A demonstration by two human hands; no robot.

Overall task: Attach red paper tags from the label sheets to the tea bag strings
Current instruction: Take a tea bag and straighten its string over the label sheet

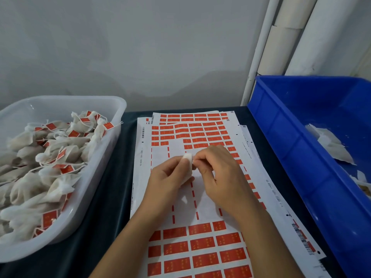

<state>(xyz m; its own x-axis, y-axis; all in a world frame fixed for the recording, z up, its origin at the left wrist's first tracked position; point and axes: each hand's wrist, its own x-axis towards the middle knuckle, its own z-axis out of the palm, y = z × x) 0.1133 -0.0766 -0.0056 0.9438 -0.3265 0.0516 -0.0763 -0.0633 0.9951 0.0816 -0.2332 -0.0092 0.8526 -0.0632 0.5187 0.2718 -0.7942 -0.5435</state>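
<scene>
Nearest the camera, below the fingers, the top label sheet (200,249) still carries full rows of red paper tags (202,243), while the stretch directly under the fingers is bare white backing with only thin red strips left between the emptied spaces. Above that bare patch the two hands meet. The left hand (168,177) has its fingers curled around a white tea bag (187,167), whose top corner pokes out just above the thumb and forefinger. The right hand (218,173) has its fingers bent inward, thumb and forefinger pinched together right against that corner of the bag; what they pinch is too small to tell, perhaps the string. Beyond the fingertips, more rows of red tags fill the far end of the sheet, and further sheets (249,141) fan out beneath it toward the right. Left of the fingers, well apart, a clear plastic tub (96,177) holds a heap of finished tea bags (50,157), each with a red tag on its string. Right of the fingers, a blue plastic crate (291,137) holds a few untagged white bags (333,145) against its far side. Everything stands on a dark tabletop (112,177), with a grey wall (140,47) and white pipes (281,47) farthest off.
</scene>
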